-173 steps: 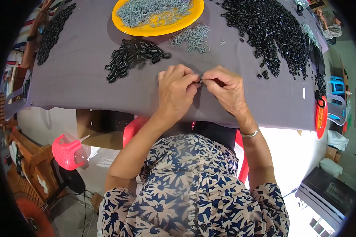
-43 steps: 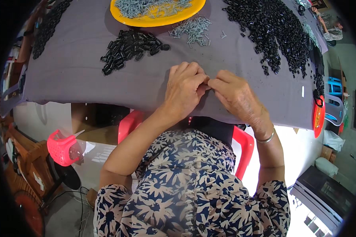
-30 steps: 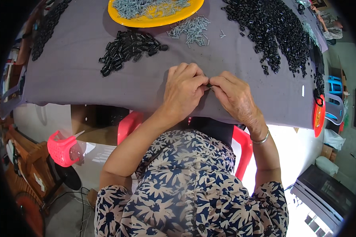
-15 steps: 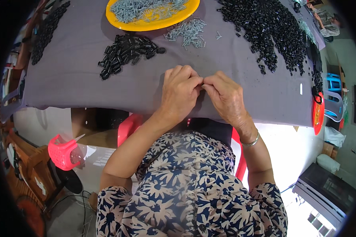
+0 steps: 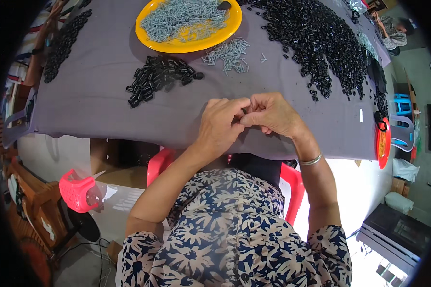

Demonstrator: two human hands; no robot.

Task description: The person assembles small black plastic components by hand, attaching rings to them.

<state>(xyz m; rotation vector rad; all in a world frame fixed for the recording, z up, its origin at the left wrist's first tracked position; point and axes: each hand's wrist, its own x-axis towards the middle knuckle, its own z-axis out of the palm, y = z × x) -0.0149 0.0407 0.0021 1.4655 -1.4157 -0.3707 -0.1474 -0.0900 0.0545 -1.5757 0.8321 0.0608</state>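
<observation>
My left hand [image 5: 219,125] and my right hand [image 5: 277,116] meet over the near part of the table, fingertips pinched together. Between them a small dark piece [image 5: 244,111] partly shows; the fingers hide most of it. Beyond my left hand lies a small heap of black plastic parts [image 5: 153,79]. Farther off, a loose pile of grey screws [image 5: 231,53] lies beside a yellow plate [image 5: 187,48] heaped with more of them. One black part rests on the plate's far right side.
A large spread of black parts [image 5: 316,43] covers the table's far right, and another strip of dark parts [image 5: 67,45] lies along the left. A grey cloth [image 5: 100,115] covers the table. An orange-red plate [image 5: 384,143] is at the right edge, near a grey chair [image 5: 403,131].
My hands have shifted from a tight fingertip pinch to a more curled grip, the right fingers bending over. The table and its contents sit slightly lower in view.
</observation>
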